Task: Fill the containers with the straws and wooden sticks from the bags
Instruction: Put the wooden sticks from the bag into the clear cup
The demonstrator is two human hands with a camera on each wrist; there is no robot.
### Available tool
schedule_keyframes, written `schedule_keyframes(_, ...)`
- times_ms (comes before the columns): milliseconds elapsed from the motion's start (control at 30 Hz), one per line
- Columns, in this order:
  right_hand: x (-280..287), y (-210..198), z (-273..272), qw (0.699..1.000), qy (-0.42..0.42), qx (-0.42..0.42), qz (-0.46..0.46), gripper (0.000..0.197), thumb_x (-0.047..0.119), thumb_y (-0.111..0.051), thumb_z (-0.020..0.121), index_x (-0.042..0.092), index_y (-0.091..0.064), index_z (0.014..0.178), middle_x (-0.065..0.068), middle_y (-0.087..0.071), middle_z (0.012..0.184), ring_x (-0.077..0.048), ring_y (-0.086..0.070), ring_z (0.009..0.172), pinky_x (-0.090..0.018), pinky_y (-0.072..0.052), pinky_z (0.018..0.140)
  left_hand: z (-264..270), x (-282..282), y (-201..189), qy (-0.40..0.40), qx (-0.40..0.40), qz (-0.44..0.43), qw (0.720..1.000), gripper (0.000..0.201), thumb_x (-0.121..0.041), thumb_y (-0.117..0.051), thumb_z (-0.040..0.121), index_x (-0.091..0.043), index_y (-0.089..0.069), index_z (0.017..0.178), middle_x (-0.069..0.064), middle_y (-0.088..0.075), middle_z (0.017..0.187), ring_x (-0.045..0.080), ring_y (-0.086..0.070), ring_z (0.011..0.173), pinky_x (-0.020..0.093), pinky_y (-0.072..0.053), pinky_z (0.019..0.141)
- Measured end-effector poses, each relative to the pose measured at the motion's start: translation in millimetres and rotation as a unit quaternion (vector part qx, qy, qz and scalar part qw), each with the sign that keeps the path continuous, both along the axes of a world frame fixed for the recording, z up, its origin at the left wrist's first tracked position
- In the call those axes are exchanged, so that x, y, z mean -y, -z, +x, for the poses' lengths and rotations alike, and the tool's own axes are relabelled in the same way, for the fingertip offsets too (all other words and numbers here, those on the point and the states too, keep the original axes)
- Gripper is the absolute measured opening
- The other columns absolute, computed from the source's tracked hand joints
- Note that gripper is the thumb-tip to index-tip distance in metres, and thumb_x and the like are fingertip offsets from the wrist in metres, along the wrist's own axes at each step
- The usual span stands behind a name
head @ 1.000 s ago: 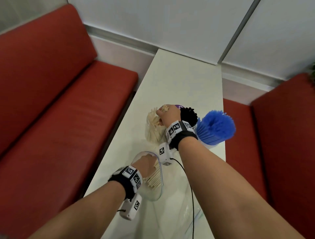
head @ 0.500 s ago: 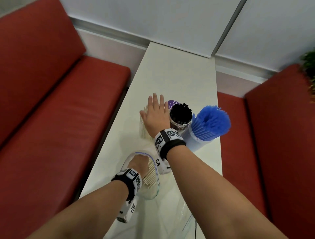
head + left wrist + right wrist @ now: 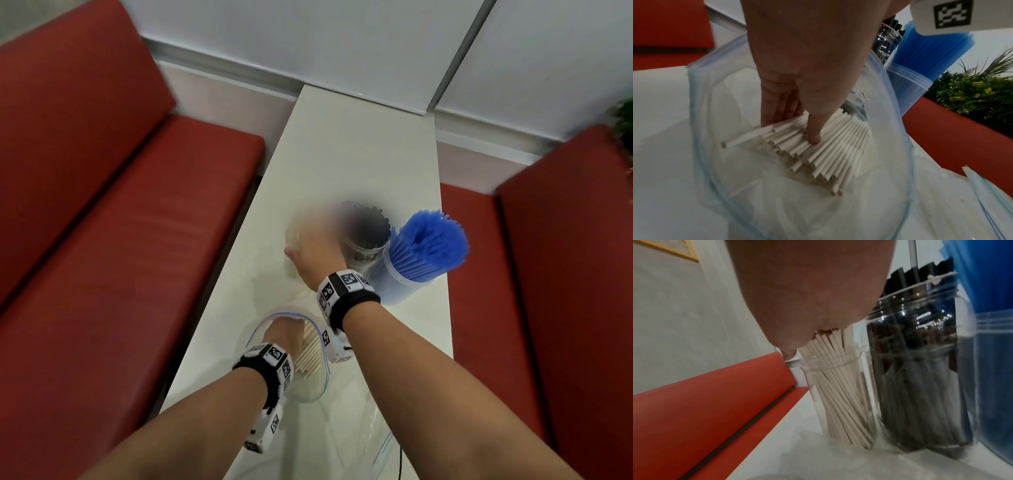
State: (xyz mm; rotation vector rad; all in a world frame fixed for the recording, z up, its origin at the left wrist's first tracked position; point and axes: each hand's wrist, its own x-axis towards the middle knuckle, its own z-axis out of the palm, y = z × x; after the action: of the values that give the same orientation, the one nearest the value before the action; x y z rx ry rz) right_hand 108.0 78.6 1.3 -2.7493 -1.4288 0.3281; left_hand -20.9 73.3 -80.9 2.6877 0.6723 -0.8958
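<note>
A clear jar [image 3: 840, 402] of white straws stands on the white table [image 3: 359, 154]. My right hand [image 3: 310, 246] lies on the straw tops, palm [image 3: 818, 296] pressing down; its fingers are blurred. Just right of it are a jar of black straws [image 3: 366, 240] and a tub of blue straws [image 3: 424, 250]. Closer to me, my left hand [image 3: 793, 129] is inside an open clear zip bag [image 3: 701, 113]. Its thumb and fingers are curled round a bundle of white straws [image 3: 828, 155], which still lies within the bag [image 3: 308, 383].
Red bench seats [image 3: 120, 257] run along both sides of the narrow table, and a wall closes the far end. A flat clear zip bag [image 3: 373, 442] lies at the near right. A green plant [image 3: 972, 92] stands behind the right bench.
My right hand went from pinching straw tops at the jar to lying flat on them. The left hand has stayed in the bag on its bundle.
</note>
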Motion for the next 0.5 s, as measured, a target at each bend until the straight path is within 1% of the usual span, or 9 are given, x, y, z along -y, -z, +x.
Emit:
schedule_keyframes(67, -1, -2, -1, 0.998, 0.027, 0.0, 0.055, 0.071, 0.041, -0.029, 0.109, 0.002, 0.003, 0.159, -0.014, 0.009, 0.169, -0.031, 0.013, 0.155, -0.046, 0.012, 0.124, -4, 0, 1, 0.016, -0.009, 0.007, 1.0, 0.032, -0.016, -0.038, 0.102, -0.008, -0.052, 0.129, 0.01, -0.056, 0.133, 0.024, -0.054, 0.121, 0.032, -0.043, 0.1)
schedule_keyframes(100, -1, -1, -2, 0.997, 0.028, 0.01, 0.066, 0.071, 0.04, -0.029, 0.109, 0.003, 0.004, 0.159, -0.014, 0.01, 0.169, -0.031, 0.013, 0.155, -0.046, 0.012, 0.125, -5, -1, 3, 0.021, -0.018, 0.017, 0.999, 0.034, -0.015, -0.037, 0.102, -0.009, -0.049, 0.133, 0.009, -0.053, 0.138, 0.023, -0.052, 0.124, 0.032, -0.043, 0.096)
schedule_keyframes(167, 1, 0, -4, 1.0, 0.006, 0.014, 0.016, 0.075, 0.045, -0.03, 0.108, 0.002, 0.005, 0.159, -0.014, 0.011, 0.168, -0.029, 0.013, 0.155, -0.046, 0.012, 0.125, -9, -1, -1, 0.022, -0.037, 0.023, 0.999, 0.04, -0.015, -0.034, 0.104, -0.009, -0.039, 0.143, 0.009, -0.043, 0.147, 0.024, -0.045, 0.131, 0.031, -0.041, 0.092)
schedule_keyframes(233, 4, -1, -2, 1.0, -0.004, -0.02, -0.005, 0.076, 0.046, -0.031, 0.107, 0.003, 0.003, 0.16, -0.014, 0.009, 0.169, -0.029, 0.012, 0.156, -0.046, 0.01, 0.125, -9, -3, -1, 0.033, -0.025, 0.013, 0.999, 0.042, -0.016, -0.03, 0.106, -0.004, -0.033, 0.146, 0.013, -0.037, 0.151, 0.025, -0.039, 0.137, 0.032, -0.033, 0.107)
schedule_keyframes(300, 6, -10, 0, 0.994, 0.007, -0.072, 0.082, 0.067, 0.037, -0.035, 0.108, 0.01, -0.006, 0.162, -0.013, -0.002, 0.169, -0.03, 0.007, 0.156, -0.045, 0.004, 0.126, -7, -3, -3, 0.036, -0.009, 0.028, 0.999, 0.043, -0.017, -0.03, 0.106, -0.003, -0.029, 0.147, 0.015, -0.035, 0.152, 0.026, -0.036, 0.139, 0.034, -0.027, 0.114)
schedule_keyframes(367, 11, -18, -2, 0.969, 0.027, -0.107, 0.222, 0.056, 0.022, -0.04, 0.106, 0.017, -0.023, 0.16, -0.012, -0.023, 0.166, -0.031, -0.008, 0.155, -0.044, -0.008, 0.126, -11, -2, -11, 0.044, -0.015, 0.05, 0.998, 0.046, -0.018, -0.036, 0.105, -0.004, -0.028, 0.148, 0.015, -0.035, 0.152, 0.028, -0.037, 0.139, 0.037, -0.029, 0.115)
schedule_keyframes(400, 15, -21, -5, 0.951, 0.041, -0.132, 0.277, 0.052, 0.016, -0.041, 0.104, 0.018, -0.035, 0.156, -0.01, -0.037, 0.16, -0.03, -0.021, 0.153, -0.042, -0.018, 0.125, -14, -2, -13, 0.046, -0.007, 0.052, 0.998, 0.051, -0.02, -0.041, 0.103, -0.004, -0.026, 0.149, 0.012, -0.031, 0.155, 0.028, -0.034, 0.141, 0.038, -0.028, 0.115)
schedule_keyframes(433, 20, -24, -8, 0.928, 0.062, -0.175, 0.324, 0.047, 0.012, -0.043, 0.102, 0.017, -0.047, 0.149, -0.008, -0.05, 0.151, -0.027, -0.037, 0.146, -0.04, -0.029, 0.121, -17, -2, -16, 0.055, 0.0, 0.052, 0.997, 0.059, -0.022, -0.045, 0.101, -0.006, -0.02, 0.152, 0.008, -0.025, 0.158, 0.027, -0.028, 0.144, 0.039, -0.026, 0.117)
schedule_keyframes(500, 32, -31, -16, 0.861, 0.125, -0.309, 0.385, 0.037, 0.004, -0.043, 0.099, 0.01, -0.066, 0.128, -0.008, -0.069, 0.123, -0.022, -0.064, 0.115, -0.037, -0.049, 0.102, -21, -3, -24, 0.087, 0.015, 0.045, 0.995, 0.061, -0.023, -0.044, 0.101, -0.01, -0.016, 0.154, 0.001, -0.014, 0.159, 0.025, -0.021, 0.146, 0.04, -0.023, 0.118)
